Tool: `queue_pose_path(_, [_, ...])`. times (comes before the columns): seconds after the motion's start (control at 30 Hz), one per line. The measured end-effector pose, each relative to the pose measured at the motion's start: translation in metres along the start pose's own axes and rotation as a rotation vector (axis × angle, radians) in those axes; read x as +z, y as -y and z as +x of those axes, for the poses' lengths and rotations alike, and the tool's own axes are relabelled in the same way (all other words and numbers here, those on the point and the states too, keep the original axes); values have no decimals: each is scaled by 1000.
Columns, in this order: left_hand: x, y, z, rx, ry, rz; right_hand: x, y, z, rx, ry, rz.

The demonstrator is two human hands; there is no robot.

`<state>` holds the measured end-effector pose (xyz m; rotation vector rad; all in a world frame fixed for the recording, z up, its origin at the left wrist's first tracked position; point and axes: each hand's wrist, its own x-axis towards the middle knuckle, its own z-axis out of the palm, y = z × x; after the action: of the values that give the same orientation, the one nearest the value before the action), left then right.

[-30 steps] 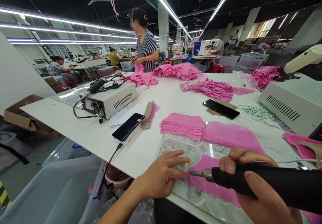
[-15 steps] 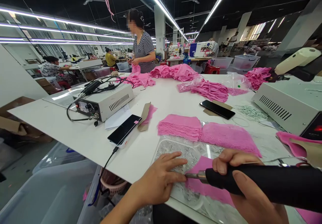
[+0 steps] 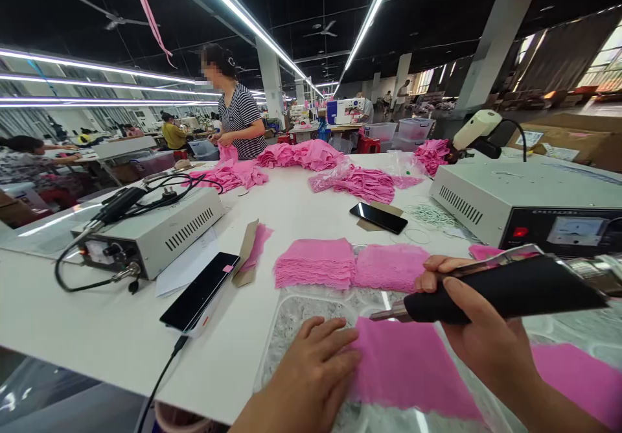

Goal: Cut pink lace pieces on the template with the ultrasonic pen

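Observation:
My right hand [image 3: 486, 329] is wrapped round a black handheld tool [image 3: 490, 290] with a narrow metal tip and a lever along its top. The tip points left, over the upper edge of a pink cloth piece [image 3: 408, 368]; whether it touches cannot be told. My left hand [image 3: 315, 368] lies with fingers stretched out, fingertips at the cloth's left edge. Under the cloth is a clear plastic sheet [image 3: 286, 329] with raised outlines. Just beyond it sit a thick pink cloth stack [image 3: 315, 263] and a lower pink stack [image 3: 391, 266].
A power box with a meter [image 3: 534, 193] stands at right, another box [image 3: 160, 232] at left with a cabled tool on top. Phones [image 3: 199, 293] [image 3: 379, 218] lie on the white table [image 3: 301, 209]. Beyond pink cloth heaps [image 3: 311, 154], a person in stripes [image 3: 240, 118] stands handling pink cloth.
The tool has lifted and tilted away from my left fingers, towards the cloth's far edge. My left hand has shifted slightly down. The view has turned right.

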<state>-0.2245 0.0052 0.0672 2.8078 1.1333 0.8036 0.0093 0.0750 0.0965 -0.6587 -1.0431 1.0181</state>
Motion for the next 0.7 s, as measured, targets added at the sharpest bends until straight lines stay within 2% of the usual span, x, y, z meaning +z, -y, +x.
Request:
queue_pose_path(0.2, [15,6,5,56,-58,54,9,-13,-4,-82,20,-114])
queue_pose_path(0.4, [8,6,4,68,-23,77,12,-12,-2,-71,30,-125])
queue_pose_path(0.5, [13,6,4,56,-10,68,12,-13,-2,-24,41,-84])
queue_pose_path(0.63, [21,7,2,49,-84,40,11,-14,-3,19,42,-65])
queue_pose_path(0.7, [19,6,1,41,-85,31,10,-14,-3,23,25,-57])
